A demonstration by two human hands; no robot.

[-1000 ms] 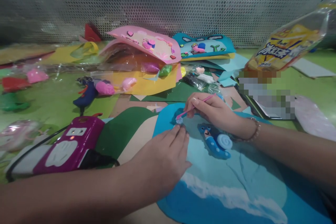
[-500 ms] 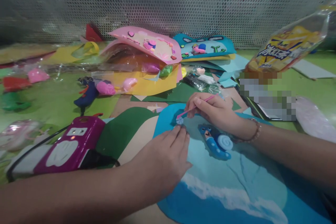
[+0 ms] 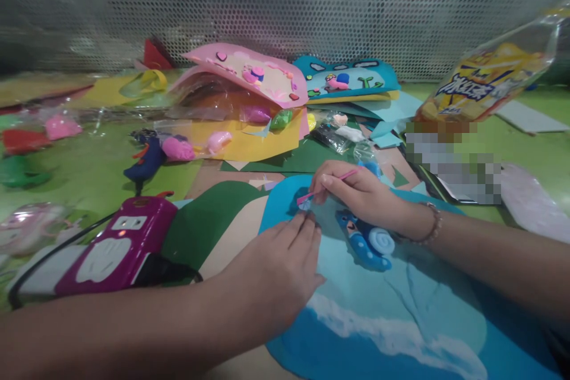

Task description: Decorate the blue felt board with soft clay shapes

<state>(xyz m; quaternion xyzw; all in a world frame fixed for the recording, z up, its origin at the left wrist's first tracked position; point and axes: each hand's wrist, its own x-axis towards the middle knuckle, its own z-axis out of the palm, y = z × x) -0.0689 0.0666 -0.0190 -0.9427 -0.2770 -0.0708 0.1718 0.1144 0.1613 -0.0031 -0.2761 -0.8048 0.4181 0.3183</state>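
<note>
My right hand [image 3: 345,190] pinches a thin pink clay modelling tool [image 3: 307,197]. The tool's tip touches a small light-blue clay piece [image 3: 304,205] on the blue paper [image 3: 280,190]. Below that piece lies my left hand [image 3: 285,261], fingers stretched out and thumb apart, fingertips against or just beside the clay. A blue clay snail [image 3: 363,243] with a pale spiral shell rests under my right wrist. White clay [image 3: 383,326] is smeared as a wavy band across the paper's lower part.
A magenta power strip [image 3: 120,249] with a black cable stands to the left. Behind are a pink decorated card [image 3: 267,80], a blue one [image 3: 356,80], and several bags of coloured clay. A bottle of amber drink [image 3: 481,83] leans at the right.
My right hand has shifted slightly left and down, bringing the tool's tip onto the light-blue clay piece. My left hand stays in place.
</note>
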